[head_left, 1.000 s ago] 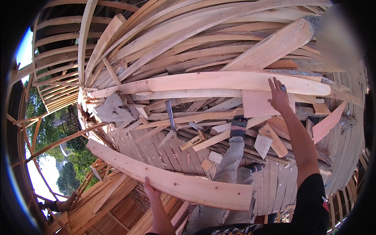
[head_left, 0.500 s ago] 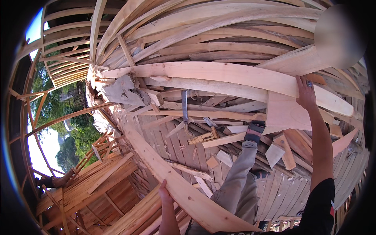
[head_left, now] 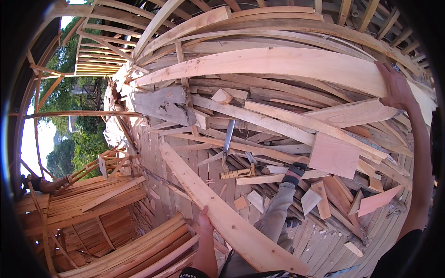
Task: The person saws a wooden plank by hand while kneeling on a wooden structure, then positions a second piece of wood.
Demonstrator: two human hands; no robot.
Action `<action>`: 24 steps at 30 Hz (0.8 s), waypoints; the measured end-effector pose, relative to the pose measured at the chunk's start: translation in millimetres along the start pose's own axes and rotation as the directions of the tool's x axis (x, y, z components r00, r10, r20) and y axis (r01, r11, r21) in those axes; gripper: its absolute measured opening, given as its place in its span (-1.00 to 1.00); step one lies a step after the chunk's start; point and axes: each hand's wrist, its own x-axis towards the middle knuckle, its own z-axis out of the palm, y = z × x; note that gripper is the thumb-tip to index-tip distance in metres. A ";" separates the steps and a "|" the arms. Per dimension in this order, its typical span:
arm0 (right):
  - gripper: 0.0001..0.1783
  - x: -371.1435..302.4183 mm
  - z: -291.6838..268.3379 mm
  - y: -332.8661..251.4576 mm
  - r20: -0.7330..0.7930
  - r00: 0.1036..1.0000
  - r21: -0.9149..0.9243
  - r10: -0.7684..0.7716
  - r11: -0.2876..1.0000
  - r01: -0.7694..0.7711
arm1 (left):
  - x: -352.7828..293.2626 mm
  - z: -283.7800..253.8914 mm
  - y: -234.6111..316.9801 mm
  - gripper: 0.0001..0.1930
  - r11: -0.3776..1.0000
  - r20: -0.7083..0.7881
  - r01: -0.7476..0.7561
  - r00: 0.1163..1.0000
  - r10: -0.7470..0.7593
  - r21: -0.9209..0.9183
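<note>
My left hand [head_left: 205, 223] is closed on the edge of a pale plank [head_left: 232, 227], which slants from the middle of the floor down to my body. Out to the right, my right hand [head_left: 396, 88] grips a long, wide, slightly curved plank [head_left: 278, 63] near its right end. That plank spans the view above a heap of lumber [head_left: 278, 123], its far end at the left of the heap. The right hand's fingertips are partly hidden behind the plank's edge.
A handsaw [head_left: 228, 139] leans upright at the heap's edge, with a wooden-bodied tool [head_left: 238, 173] beside it. A square board [head_left: 333, 155] lies on the heap. Offcuts [head_left: 311, 200] litter the plank floor near my foot. Stacked boards [head_left: 125, 252] stand at lower left.
My right hand has moved up and right, lifting the long plank away from the heap and baring a narrower timber beneath. The left hand keeps its plank, which has shifted slightly right.
</note>
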 end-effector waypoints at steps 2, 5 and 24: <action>0.09 -8.7 -74.1 -31.4 0.075 0.997 0.109 -0.004 0.994 -0.004 | -7.7 -13.3 -5.6 -0.52 0.998 0.047 -0.021 0.999 0.024 -0.058; 0.12 -53.4 -128.6 -53.4 0.155 0.984 0.150 -0.089 0.987 0.065 | -17.7 -12.9 0.4 -0.52 0.993 0.038 0.015 0.999 -0.011 -0.113; 0.08 -552.3 -1.8 -375.4 0.299 0.951 0.430 -0.075 0.901 -0.064 | -123.3 -265.1 -26.3 -0.54 0.947 -0.071 -0.240 0.971 0.230 -0.215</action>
